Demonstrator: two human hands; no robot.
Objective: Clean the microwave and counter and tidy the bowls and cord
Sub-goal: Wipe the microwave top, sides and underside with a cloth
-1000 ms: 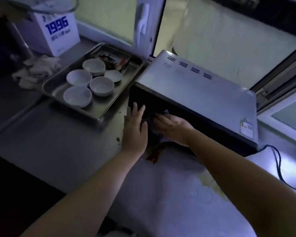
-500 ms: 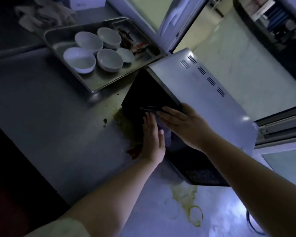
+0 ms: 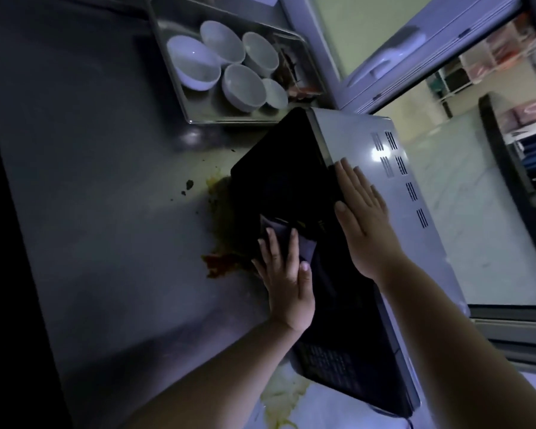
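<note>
A silver microwave with a dark glass door stands on the steel counter. My left hand presses a dark cloth flat against the door's lower part, fingers straight. My right hand lies flat on the microwave's top edge near the door. Several white bowls sit in a metal tray at the back. Brown and red spills mark the counter in front of the microwave. A bit of the cord shows at the bottom edge.
A yellowish stain lies on the counter near the microwave's right corner. An open window with a white handle stands behind the microwave. Small dark crumbs lie left of the spill.
My view has swung and come closer. My right hand has moved from the door's front up onto the microwave's top edge. My left hand still presses the cloth on the door.
</note>
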